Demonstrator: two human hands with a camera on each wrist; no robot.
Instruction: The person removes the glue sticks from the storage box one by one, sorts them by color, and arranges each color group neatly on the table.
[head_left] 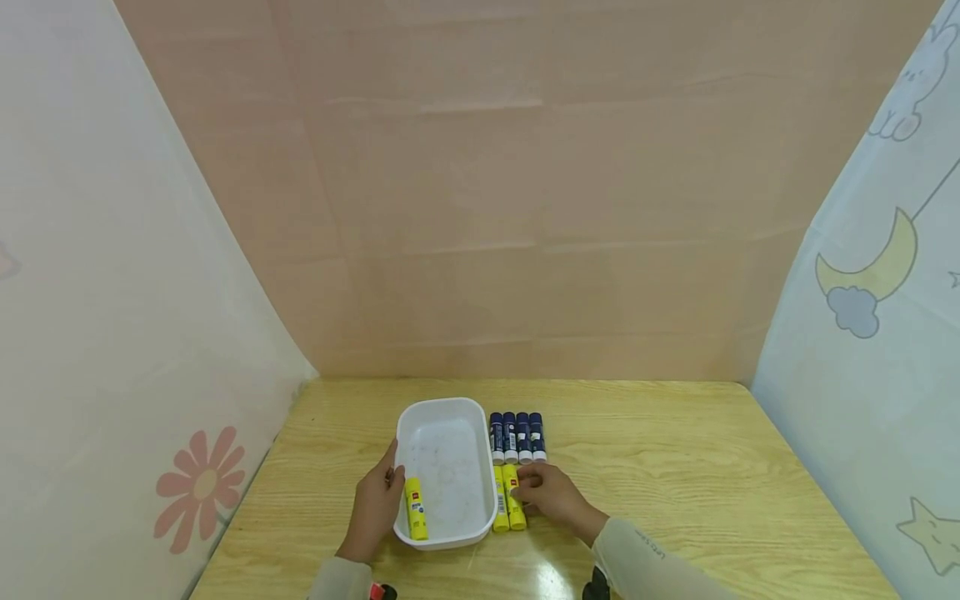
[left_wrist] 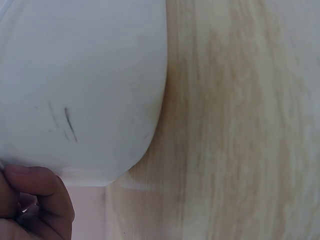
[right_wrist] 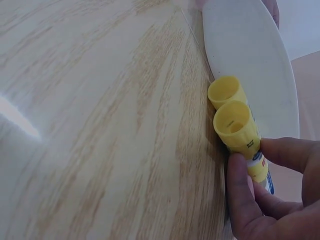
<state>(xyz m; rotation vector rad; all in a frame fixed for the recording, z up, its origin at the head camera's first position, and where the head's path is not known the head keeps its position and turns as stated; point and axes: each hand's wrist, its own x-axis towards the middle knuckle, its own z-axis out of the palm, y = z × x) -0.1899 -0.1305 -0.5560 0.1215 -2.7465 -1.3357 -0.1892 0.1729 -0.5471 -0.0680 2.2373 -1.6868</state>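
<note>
A white plastic tray (head_left: 450,467) sits on the table, with a yellow glue stick (head_left: 416,508) lying inside at its near left corner. My left hand (head_left: 377,502) grips the tray's left rim; in the left wrist view its curled fingers (left_wrist: 52,192) are at the tray's edge. Against the tray's right side lie two more yellow glue sticks side by side. My right hand (head_left: 551,492) pinches the outer glue stick (right_wrist: 237,125) between thumb and fingers. The inner one (right_wrist: 226,91) lies between it and the tray.
Several dark blue glue sticks with white ends (head_left: 517,437) lie in a row right of the tray, beyond the yellow ones. The wood-grain table (head_left: 675,483) extends to the right. A plain backdrop (head_left: 525,208) rises behind, with printed cloth (head_left: 870,375) at both sides.
</note>
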